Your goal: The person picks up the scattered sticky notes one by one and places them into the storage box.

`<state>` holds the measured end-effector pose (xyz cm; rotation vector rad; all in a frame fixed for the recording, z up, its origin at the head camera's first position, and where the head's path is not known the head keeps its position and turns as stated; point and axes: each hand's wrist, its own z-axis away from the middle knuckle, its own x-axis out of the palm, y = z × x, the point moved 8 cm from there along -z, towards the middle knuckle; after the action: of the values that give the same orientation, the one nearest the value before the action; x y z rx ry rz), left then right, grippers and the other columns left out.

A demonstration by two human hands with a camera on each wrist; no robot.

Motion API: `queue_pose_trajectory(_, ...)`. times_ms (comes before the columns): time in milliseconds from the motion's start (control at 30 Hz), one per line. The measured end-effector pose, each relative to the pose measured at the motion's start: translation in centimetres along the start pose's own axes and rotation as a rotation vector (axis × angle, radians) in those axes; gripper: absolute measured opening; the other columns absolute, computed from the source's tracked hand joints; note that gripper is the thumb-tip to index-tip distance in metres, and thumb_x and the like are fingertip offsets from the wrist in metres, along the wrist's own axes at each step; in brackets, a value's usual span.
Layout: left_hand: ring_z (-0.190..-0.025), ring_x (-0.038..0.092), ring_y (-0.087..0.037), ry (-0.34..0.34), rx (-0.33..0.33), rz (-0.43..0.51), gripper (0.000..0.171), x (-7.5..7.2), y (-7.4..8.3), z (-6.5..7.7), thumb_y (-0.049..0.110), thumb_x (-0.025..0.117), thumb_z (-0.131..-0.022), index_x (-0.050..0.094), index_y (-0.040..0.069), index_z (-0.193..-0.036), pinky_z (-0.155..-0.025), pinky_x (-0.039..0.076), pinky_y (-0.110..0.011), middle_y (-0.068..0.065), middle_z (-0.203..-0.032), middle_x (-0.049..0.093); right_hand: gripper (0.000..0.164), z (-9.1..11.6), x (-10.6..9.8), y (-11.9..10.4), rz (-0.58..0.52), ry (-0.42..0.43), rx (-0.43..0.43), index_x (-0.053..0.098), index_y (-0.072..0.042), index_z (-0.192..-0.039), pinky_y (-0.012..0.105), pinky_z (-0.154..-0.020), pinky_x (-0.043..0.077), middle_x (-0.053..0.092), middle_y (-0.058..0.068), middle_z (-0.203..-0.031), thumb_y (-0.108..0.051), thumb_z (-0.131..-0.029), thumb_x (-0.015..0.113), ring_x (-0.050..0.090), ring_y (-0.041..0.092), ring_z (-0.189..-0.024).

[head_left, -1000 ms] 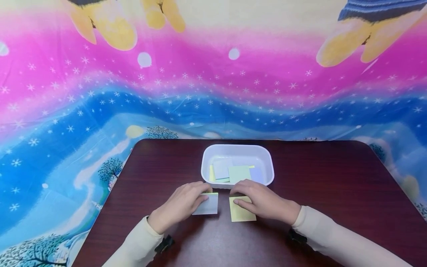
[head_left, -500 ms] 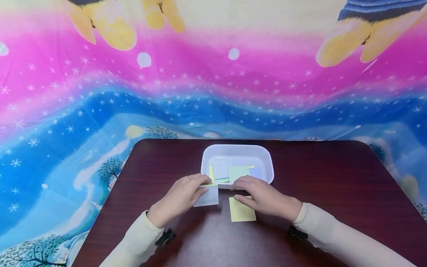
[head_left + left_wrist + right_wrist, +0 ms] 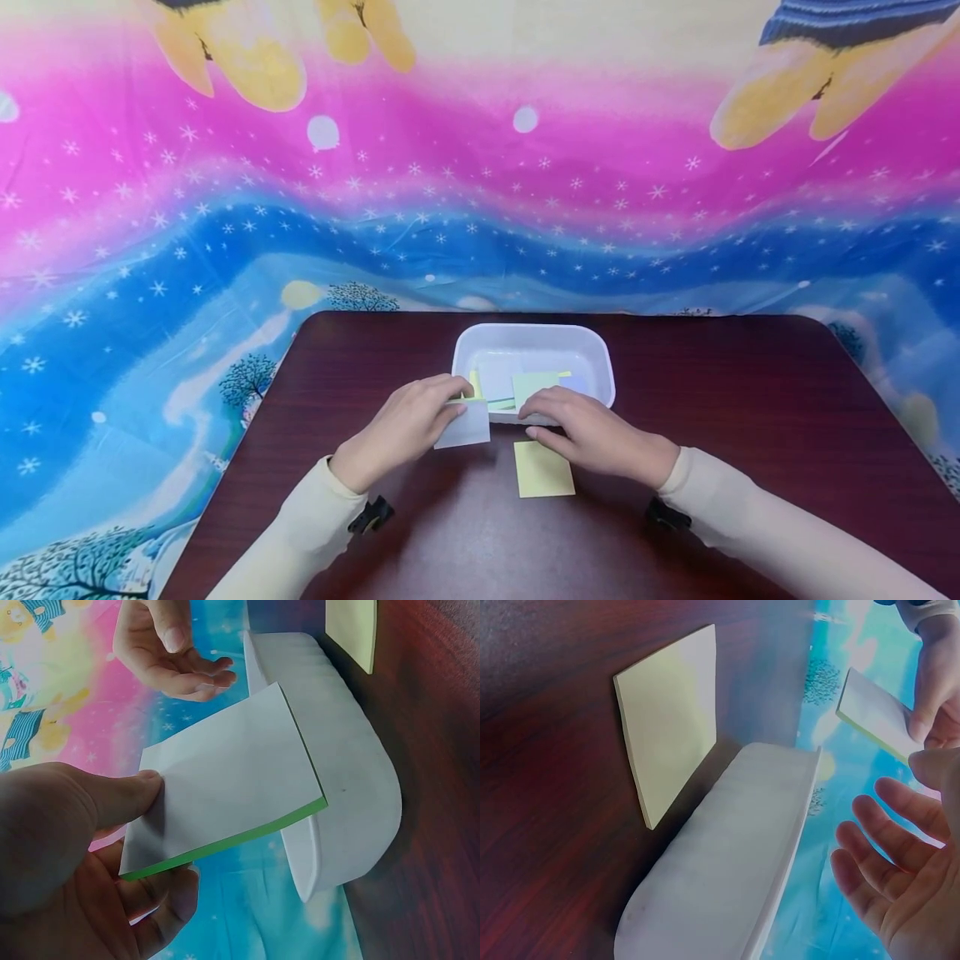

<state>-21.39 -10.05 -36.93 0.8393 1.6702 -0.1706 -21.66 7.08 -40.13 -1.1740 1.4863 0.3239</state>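
Note:
My left hand [image 3: 397, 427] pinches a sticky note pad [image 3: 463, 427] by one side, thumb on its whitish face and fingers beneath. A green edge runs along this pad [image 3: 225, 776] in the left wrist view. It is raised off the table, just in front of the white plastic box [image 3: 604, 367]. On the table lies a yellow sticky note pad [image 3: 544, 473], flat and apart from the box. My right hand [image 3: 600, 435] hovers over its far edge. In the right wrist view the fingers of that hand [image 3: 900, 855] are spread and loosely bent, holding nothing.
Inside the box are several more pads, among them a pale green one [image 3: 534, 388] and a bluish one [image 3: 574, 384]. The dark wooden table [image 3: 735, 400] ends at the back against a colourful printed cloth [image 3: 480, 183].
My left hand has lifted the whitish pad off the table towards the box. My right hand has come up slightly off the yellow pad, which stays in place.

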Motion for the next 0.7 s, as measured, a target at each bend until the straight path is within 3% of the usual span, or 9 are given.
queue_pose_trajectory(433,-0.074,0.051,-0.005,0.016,-0.018,0.001,0.016,-0.7,-0.5,-1.1,0.02,0.064,-0.087,0.062,0.021,-0.103,-0.068,0.047,-0.025,0.01,-0.094,0.062,0.024,-0.2,-0.7,0.3,0.03,0.026,0.009,0.063,-0.019,-0.107,0.031,-0.084,0.046,0.061,-0.013,-0.102,-0.036,-0.093,0.053,0.056,0.007,-0.096)
queue_pose_trajectory(700,-0.075,0.051,-0.005,0.019,-0.016,0.003,0.015,-1.1,-0.5,-2.0,0.019,0.063,-0.088,0.063,0.019,-0.103,-0.069,0.047,-0.026,0.009,-0.094,0.062,0.025,-0.5,-1.1,0.6,0.026,0.021,0.026,0.064,-0.016,-0.108,0.032,-0.085,0.046,0.064,-0.007,-0.105,-0.033,-0.092,0.056,0.055,0.008,-0.098)
